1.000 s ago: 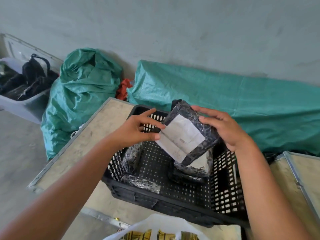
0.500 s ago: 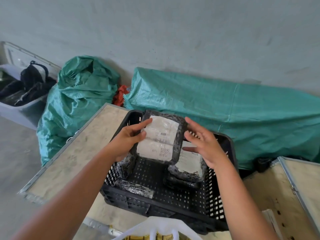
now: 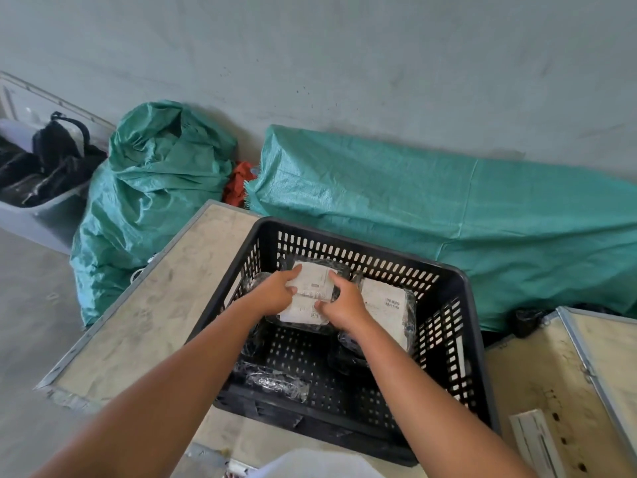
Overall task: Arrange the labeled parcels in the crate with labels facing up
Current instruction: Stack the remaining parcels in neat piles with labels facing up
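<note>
Both hands' grip on parcel [image 3: 312,293] in crate [image 3: 458,281]

the crate [image 3: 458,291] is matt black plastic with slotted walls. the parcels [image 3: 312,288] in it are wrapped in glossy, crinkled black film, with matt white paper labels [image 3: 386,305]. the table [image 3: 155,305] under it looks like scuffed wood edged in dull metal. the sacks [image 3: 413,208] behind are green woven plastic cloth.
</note>
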A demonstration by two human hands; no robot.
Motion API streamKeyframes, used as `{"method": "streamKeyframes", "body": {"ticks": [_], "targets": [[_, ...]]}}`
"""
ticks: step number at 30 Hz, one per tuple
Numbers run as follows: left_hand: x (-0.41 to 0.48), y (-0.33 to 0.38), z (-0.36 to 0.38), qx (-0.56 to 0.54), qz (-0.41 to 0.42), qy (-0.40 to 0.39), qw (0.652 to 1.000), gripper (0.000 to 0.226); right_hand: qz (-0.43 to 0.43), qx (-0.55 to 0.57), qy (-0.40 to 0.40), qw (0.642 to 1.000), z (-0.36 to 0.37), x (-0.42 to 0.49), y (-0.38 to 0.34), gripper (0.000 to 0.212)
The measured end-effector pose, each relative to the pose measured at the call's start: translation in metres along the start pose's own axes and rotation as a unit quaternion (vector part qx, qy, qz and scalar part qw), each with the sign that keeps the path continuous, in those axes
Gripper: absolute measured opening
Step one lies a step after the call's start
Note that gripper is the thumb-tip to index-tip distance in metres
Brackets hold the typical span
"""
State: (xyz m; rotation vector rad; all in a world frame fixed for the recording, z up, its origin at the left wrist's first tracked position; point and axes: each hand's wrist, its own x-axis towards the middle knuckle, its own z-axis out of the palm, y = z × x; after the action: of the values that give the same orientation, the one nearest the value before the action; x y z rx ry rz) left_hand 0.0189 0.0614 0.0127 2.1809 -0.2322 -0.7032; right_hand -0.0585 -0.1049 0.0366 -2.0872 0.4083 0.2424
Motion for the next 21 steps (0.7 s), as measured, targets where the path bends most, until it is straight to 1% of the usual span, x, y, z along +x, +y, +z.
{"method": "streamKeyframes", "body": {"ticks": [3,8,11,15,16,19,21], "targets": [[0.006,-0.012,0.004,0.049,0.002,-0.038,0.998,0.071,0.015,-0.03,0.011,0.999,0.011,0.005,0.008,0.088],[0.021,-0.021,0.012,0.154,0.01,-0.09,0.984,0.084,0.053,-0.058,0.023,0.997,0.029,0.021,0.02,0.086],[0.031,-0.022,0.016,0.209,0.013,-0.125,0.97,0.097,0.091,-0.038,0.021,0.995,0.039,0.027,0.024,0.088],[0.04,-0.032,0.032,0.234,-0.03,-0.14,0.962,0.1,0.128,-0.006,0.002,0.992,0.054,0.036,0.035,0.09],[0.042,-0.036,0.037,0.236,-0.038,-0.145,0.96,0.101,0.13,-0.02,-0.009,0.991,0.057,0.037,0.039,0.089],[0.045,-0.046,0.055,0.264,-0.06,-0.144,0.952,0.107,0.12,-0.058,-0.023,0.991,0.064,0.04,0.049,0.072],[0.045,-0.05,0.069,0.308,-0.087,-0.134,0.938,0.109,0.126,-0.118,-0.039,0.984,0.066,0.042,0.056,0.078]]}}
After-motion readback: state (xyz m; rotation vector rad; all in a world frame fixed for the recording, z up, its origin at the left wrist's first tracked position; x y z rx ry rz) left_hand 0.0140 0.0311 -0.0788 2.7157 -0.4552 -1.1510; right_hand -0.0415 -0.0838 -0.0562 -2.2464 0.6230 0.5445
